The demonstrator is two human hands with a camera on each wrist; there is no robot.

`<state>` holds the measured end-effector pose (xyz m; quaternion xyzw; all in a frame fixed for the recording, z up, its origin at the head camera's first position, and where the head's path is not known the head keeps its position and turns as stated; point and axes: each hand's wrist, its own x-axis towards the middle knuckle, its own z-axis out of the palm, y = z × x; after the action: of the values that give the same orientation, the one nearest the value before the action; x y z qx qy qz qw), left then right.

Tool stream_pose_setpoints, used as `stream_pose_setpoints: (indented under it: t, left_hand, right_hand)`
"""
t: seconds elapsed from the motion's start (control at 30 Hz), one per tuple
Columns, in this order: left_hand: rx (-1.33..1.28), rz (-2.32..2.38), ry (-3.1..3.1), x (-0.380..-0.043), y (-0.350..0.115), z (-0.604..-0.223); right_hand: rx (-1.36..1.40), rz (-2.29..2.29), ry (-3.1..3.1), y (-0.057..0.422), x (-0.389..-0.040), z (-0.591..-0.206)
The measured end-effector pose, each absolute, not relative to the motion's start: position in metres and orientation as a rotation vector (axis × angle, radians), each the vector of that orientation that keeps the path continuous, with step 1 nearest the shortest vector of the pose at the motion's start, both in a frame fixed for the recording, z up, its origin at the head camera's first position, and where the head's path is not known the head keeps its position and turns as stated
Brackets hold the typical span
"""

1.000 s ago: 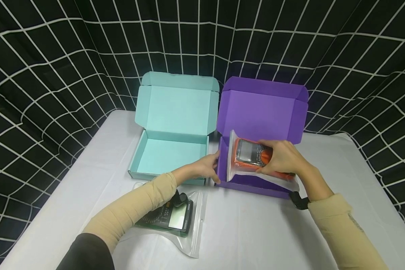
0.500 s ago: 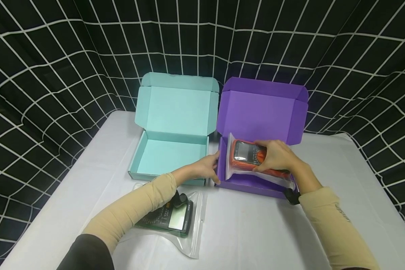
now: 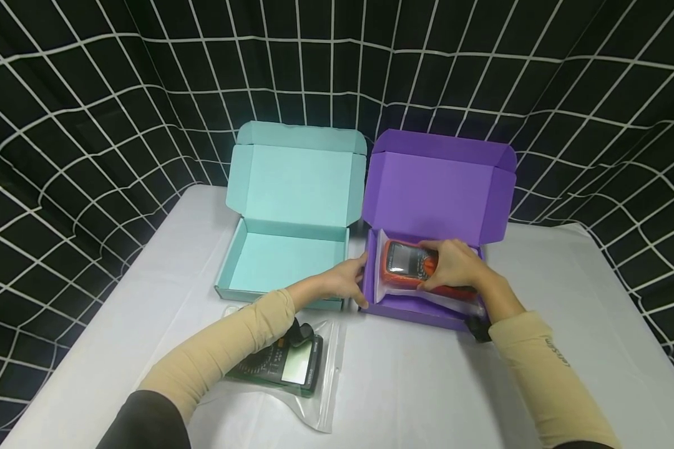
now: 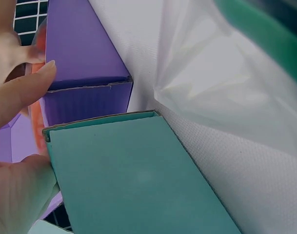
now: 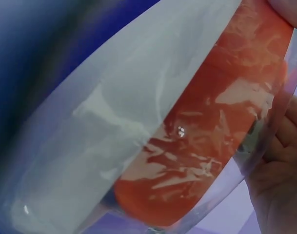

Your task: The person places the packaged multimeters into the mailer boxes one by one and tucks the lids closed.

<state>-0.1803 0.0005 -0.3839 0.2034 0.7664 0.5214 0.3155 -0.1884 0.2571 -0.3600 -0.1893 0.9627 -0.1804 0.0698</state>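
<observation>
My right hand (image 3: 455,265) grips an orange multimeter (image 3: 404,260) in a clear plastic bag, thumb on the near side and fingers on the far side. The bagged multimeter sits low within the purple box (image 3: 421,317), slightly tilted; its orange side (image 5: 202,131) shows through the plastic in the right wrist view. My left hand (image 3: 342,279) holds the purple box at its left end, the thumb by the front corner. In the left wrist view, its thumb (image 4: 29,92) touches the edge of the purple wall (image 4: 85,44).
An open teal box (image 3: 286,255) stands left of the purple one, lid raised. A second, dark multimeter (image 3: 281,365) in a clear bag lies in front, partly under my left forearm. Black cloth with a white grid (image 3: 337,68) surrounds the white table (image 3: 404,386).
My right hand has lowered the bagged orange multimeter down into the purple box and a little to the left. The left hand has stayed at the box's left end.
</observation>
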Motion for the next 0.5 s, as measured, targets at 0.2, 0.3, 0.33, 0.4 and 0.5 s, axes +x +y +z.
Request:
stream_pose_setpoints:
  t: [0.2, 0.3, 0.33, 0.4, 0.5]
  left_hand:
    - [0.535, 1.349, 2.035, -0.181, 0.001, -0.385]
    - [0.542, 1.348, 2.039, -0.181, 0.001, -0.385]
    - [0.545, 1.347, 2.041, -0.181, 0.001, -0.385]
    - [0.547, 1.345, 2.046, -0.181, 0.001, -0.385]
    - [0.541, 1.339, 2.056, -0.181, 0.001, -0.384]
  right_hand:
    - [-0.558, -0.541, 2.892, 0.256, -0.188, -0.368]
    - [-0.561, -0.546, 2.885, 0.256, -0.187, -0.372]
    - [-0.569, -0.552, 2.883, 0.255, -0.187, -0.373]
    - [-0.56, -0.562, 2.879, 0.255, -0.186, -0.375]
    - [-0.54, -0.571, 2.882, 0.255, -0.185, -0.377]
